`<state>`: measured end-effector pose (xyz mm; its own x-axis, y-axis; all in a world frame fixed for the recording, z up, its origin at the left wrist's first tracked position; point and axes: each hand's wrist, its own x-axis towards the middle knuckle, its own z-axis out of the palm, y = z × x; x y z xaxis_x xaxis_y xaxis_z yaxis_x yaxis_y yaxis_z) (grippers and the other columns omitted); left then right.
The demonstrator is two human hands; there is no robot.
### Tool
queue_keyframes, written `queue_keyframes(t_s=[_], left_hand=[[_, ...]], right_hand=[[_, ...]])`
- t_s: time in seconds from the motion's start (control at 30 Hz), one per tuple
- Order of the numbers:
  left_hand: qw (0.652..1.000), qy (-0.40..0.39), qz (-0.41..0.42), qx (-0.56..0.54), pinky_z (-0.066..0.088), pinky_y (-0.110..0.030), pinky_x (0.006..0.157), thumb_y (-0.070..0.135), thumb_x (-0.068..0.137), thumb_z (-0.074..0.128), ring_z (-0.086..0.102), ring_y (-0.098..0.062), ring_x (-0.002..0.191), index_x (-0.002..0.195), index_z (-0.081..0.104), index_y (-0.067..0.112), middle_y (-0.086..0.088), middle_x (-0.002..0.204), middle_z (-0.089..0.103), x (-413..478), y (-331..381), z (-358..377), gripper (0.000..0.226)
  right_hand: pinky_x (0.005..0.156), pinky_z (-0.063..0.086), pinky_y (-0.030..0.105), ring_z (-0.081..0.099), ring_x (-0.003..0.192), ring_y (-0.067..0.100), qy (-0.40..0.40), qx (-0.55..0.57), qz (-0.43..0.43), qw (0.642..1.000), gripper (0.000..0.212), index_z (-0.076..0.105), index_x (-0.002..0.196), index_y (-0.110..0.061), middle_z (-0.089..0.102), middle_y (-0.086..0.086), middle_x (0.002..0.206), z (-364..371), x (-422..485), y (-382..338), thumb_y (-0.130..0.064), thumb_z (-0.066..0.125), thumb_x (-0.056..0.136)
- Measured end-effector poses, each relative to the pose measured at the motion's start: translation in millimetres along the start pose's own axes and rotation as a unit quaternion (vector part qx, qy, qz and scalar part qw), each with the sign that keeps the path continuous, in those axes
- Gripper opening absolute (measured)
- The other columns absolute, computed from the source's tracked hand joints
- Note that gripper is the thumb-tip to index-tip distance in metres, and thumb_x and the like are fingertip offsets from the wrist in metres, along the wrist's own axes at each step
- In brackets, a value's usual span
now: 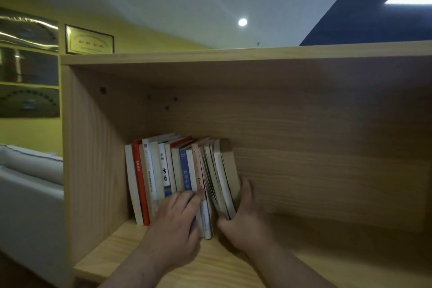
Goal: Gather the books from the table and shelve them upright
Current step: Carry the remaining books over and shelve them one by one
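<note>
Head view: fingers (189, 196) of the left hand (177, 220) lie almost straight and press on the spines of the books (161, 170); they hold nothing; the right hand (245, 222) is curled round the end books (225, 177), thumb at the front, fingers up the right cover; the row stands on the shelf (131, 250), at its left side, and looks to lean a bit left; the end books fan open; I think the job is nearly done; to do it well, push the end books left until they sit tight, hold the left hand flat so none slide out, then let go slowly so nothing tips.
</note>
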<state>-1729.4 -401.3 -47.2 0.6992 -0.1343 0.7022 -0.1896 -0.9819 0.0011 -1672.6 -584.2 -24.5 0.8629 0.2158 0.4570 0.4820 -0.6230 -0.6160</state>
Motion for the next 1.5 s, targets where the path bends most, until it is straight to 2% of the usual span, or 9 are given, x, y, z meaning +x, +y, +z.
queue_keyframes(t_s=[0.33, 0.43, 0.67, 0.83, 0.97, 1.07, 1.17, 1.37, 1.5], left_hand=[[0.998, 0.010, -0.031, -0.044, 0.040, -0.028, 0.107, 0.035, 0.089, 0.050, 0.036, 0.003, 0.116, 0.143, 0.044, 0.024, 0.013, 0.129, 0.052, 3, 6, -7, 0.055], [0.982, 0.017, -0.095, -0.165, 0.043, -0.026, 0.104, 0.025, 0.098, 0.052, 0.042, 0.002, 0.116, 0.143, 0.044, 0.028, 0.016, 0.125, 0.049, 16, 33, -16, 0.046], [0.857, -0.025, -0.275, -0.435, 0.042, -0.010, 0.079, 0.017, 0.103, 0.048, 0.046, -0.005, 0.120, 0.145, 0.044, 0.024, 0.011, 0.135, 0.051, 62, 80, -3, 0.043], [0.748, -0.073, -0.395, -0.529, 0.040, -0.043, 0.110, 0.030, 0.098, 0.055, 0.044, -0.029, 0.137, 0.150, 0.033, 0.023, -0.005, 0.149, 0.047, 96, 79, 25, 0.056], [0.685, -0.085, -0.378, -0.617, 0.042, -0.050, 0.110, 0.053, 0.061, 0.084, 0.054, -0.023, 0.125, 0.135, 0.052, 0.031, 0.002, 0.133, 0.062, 110, 70, 36, 0.083], [0.706, -0.083, -0.323, -0.625, 0.051, -0.042, 0.094, 0.034, 0.080, 0.076, 0.063, -0.019, 0.109, 0.113, 0.063, 0.037, 0.003, 0.113, 0.071, 116, 83, 35, 0.036], [0.699, -0.042, -0.329, -0.633, 0.054, -0.048, 0.092, 0.030, 0.082, 0.075, 0.067, -0.023, 0.103, 0.112, 0.058, 0.036, -0.001, 0.110, 0.071, 119, 93, 45, 0.035], [0.674, -0.056, -0.304, -0.671, 0.054, -0.048, 0.094, 0.047, 0.095, 0.054, 0.073, -0.026, 0.102, 0.117, 0.071, 0.021, -0.006, 0.109, 0.077, 119, 91, 52, 0.037], [0.669, -0.031, -0.290, -0.683, 0.057, -0.053, 0.091, 0.049, 0.092, 0.057, 0.073, -0.029, 0.102, 0.119, 0.069, 0.018, -0.010, 0.111, 0.076, 118, 94, 55, 0.043]], right_hand=[[0.071, 0.060, 0.029, 0.066, 0.084, 0.009, 0.022, 0.120, 0.114, 0.986, 0.060, 0.046, 0.117, -0.032, 0.064, -0.005, 0.100, -24, 3, 11, -0.026, 0.078, 0.066], [0.081, 0.061, 0.038, 0.067, 0.090, 0.013, 0.009, 0.195, 0.151, 0.969, 0.067, 0.044, 0.121, -0.038, 0.065, -0.005, 0.103, -50, 4, 23, -0.017, 0.077, 0.067], [0.102, 0.049, 0.063, 0.057, 0.123, 0.029, -0.031, 0.296, 0.196, 0.934, 0.074, 0.039, 0.131, -0.042, 0.059, -0.002, 0.121, -78, 11, 55, 0.003, 0.072, 0.082], [0.102, 0.050, 0.062, 0.059, 0.121, 0.028, -0.058, 0.314, 0.183, 0.930, 0.080, 0.039, 0.138, -0.038, 0.062, 0.000, 0.122, -78, 15, 64, 0.005, 0.072, 0.079], [0.104, 0.047, 0.063, 0.057, 0.124, 0.029, -0.073, 0.348, 0.172, 0.919, 0.081, 0.036, 0.145, -0.039, 0.062, 0.003, 0.127, -82, 18, 72, 0.000, 0.068, 0.081], [0.106, 0.044, 0.063, 0.057, 0.122, 0.027, -0.057, 0.403, 0.165, 0.898, 0.087, 0.035, 0.145, -0.044, 0.061, 0.000, 0.131, -78, 15, 69, -0.044, 0.077, 0.069], [0.103, 0.049, 0.060, 0.059, 0.123, 0.025, -0.038, 0.412, 0.145, 0.899, 0.094, 0.036, 0.135, -0.052, 0.061, -0.005, 0.131, -73, 13, 61, -0.069, 0.079, 0.053], [0.087, 0.061, 0.052, 0.070, 0.102, 0.022, 0.035, 0.365, 0.126, 0.922, 0.048, 0.053, 0.121, -0.034, 0.070, 0.000, 0.113, -73, 21, 58, -0.003, 0.066, 0.088], [0.079, 0.060, 0.055, 0.071, 0.095, 0.037, 0.040, 0.463, 0.116, 0.878, 0.053, 0.062, 0.119, -0.026, 0.074, 0.013, 0.105, -84, 24, 69, -0.004, 0.058, 0.070]])
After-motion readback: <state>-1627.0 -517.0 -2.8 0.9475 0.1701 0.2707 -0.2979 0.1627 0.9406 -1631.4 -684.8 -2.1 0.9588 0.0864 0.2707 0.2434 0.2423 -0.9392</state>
